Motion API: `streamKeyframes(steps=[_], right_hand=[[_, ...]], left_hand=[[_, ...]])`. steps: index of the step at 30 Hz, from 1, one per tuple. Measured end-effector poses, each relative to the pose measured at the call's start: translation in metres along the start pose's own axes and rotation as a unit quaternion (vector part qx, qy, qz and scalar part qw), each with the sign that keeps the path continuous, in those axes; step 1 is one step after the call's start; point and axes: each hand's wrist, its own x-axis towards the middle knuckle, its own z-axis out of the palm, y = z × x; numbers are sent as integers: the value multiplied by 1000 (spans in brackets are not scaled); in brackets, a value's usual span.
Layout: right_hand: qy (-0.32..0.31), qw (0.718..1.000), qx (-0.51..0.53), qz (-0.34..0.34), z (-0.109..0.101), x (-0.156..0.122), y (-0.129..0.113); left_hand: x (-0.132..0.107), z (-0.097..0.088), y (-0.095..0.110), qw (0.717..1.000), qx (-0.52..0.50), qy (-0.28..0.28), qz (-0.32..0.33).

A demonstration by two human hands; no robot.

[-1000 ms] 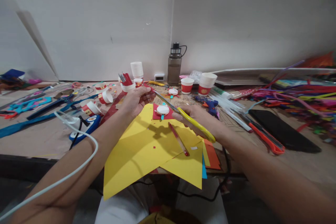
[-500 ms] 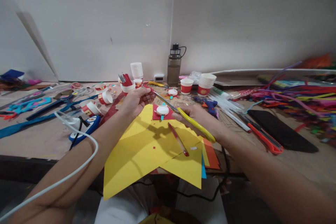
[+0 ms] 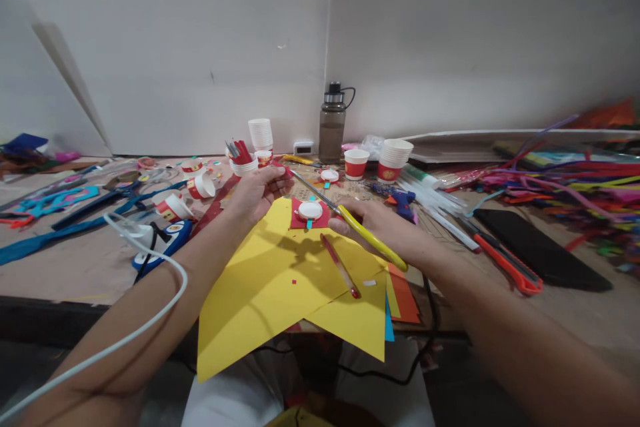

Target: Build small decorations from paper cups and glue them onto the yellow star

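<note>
My right hand (image 3: 380, 223) is closed around the yellow handles of a pair of scissors (image 3: 345, 213), whose blades point up-left toward my left hand. My left hand (image 3: 260, 192) pinches a small red paper scrap (image 3: 286, 170) right at the blade tips. Between my hands, on a large yellow sheet (image 3: 280, 287), lies a red paper square (image 3: 310, 215) with a white round cap on it. A red pen (image 3: 340, 265) rests on the yellow sheet below the scissors.
Red-and-white paper cups (image 3: 395, 159), a dark water bottle (image 3: 333, 123), a blue glue gun (image 3: 397, 197), an orange box cutter (image 3: 505, 263), a black phone (image 3: 540, 250) and a heap of coloured pipe cleaners (image 3: 575, 187) fill the right. Cut cups, blue strips and a white cable (image 3: 125, 340) lie left.
The scissors' handle end has risen very slightly. Otherwise both hands stay where they were.
</note>
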Motion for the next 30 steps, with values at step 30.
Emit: streamKeyframes(steps=[30], right_hand=[[171,959,227,16,27,8,6]], left_hand=[[-42,27,-17,835,491,-249,-8]])
